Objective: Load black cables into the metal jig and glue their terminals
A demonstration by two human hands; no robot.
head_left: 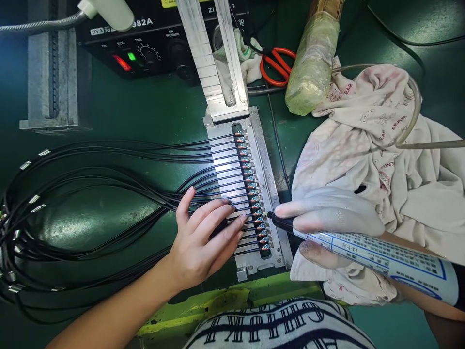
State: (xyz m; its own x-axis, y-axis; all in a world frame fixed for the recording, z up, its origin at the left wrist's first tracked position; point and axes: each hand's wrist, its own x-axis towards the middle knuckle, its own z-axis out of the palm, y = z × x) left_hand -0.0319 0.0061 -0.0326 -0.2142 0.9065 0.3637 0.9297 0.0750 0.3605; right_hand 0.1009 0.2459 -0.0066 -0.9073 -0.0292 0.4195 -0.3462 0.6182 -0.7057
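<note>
Bare and palm down, my left hand (209,237) lies over the black cables (196,182), its fingertips touching them near a metal fixture (227,167). Its little finger is spread; what is under the fingers is hidden. In the fixture's slot sits a row of small connectors (249,179) with coloured wire ends, one per cable. My right hand (334,213), in a white glove, is closed round a white and blue tube (392,261) with printed text. The tube's black nozzle (279,223) points left, its tip close to the lower connectors.
Behind stand a black control box (156,53) and the fixture's raised slotted arm (214,63). Orange-handled scissors (278,68), a wrapped roll (314,63) and a printed cloth (363,126) with a hose lie right. Another metal fixture (54,82) stands left; looped cables spread below it.
</note>
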